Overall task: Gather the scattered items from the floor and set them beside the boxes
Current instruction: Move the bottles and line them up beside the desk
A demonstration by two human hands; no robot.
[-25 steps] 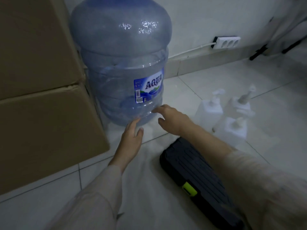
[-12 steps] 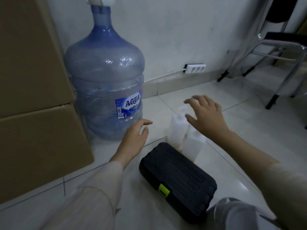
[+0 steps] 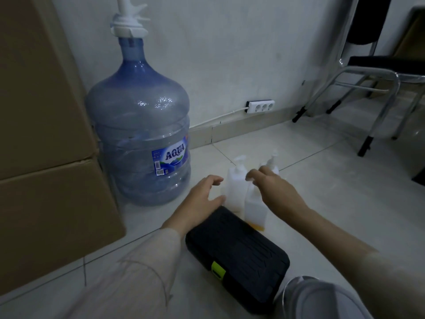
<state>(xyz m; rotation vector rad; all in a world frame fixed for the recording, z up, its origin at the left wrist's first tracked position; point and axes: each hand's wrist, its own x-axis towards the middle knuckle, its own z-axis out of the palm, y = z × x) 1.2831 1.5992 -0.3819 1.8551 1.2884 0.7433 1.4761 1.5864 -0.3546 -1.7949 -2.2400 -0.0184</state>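
Both hands are empty with loose, curled fingers: left hand above the black case, right hand over the pump bottles. Looks mostly done to me: water jug sits against the stacked boxes, case and bottles cluster just beside it. Maybe a final nudge left.

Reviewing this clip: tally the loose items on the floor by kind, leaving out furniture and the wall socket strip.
Cardboard boxes: 2, stacked
Blue AQUA water jug: 1
White pump bottles: 3, the farthest and the nearest partly hidden by the right hand
Black case with green latch: 1
Total: 7
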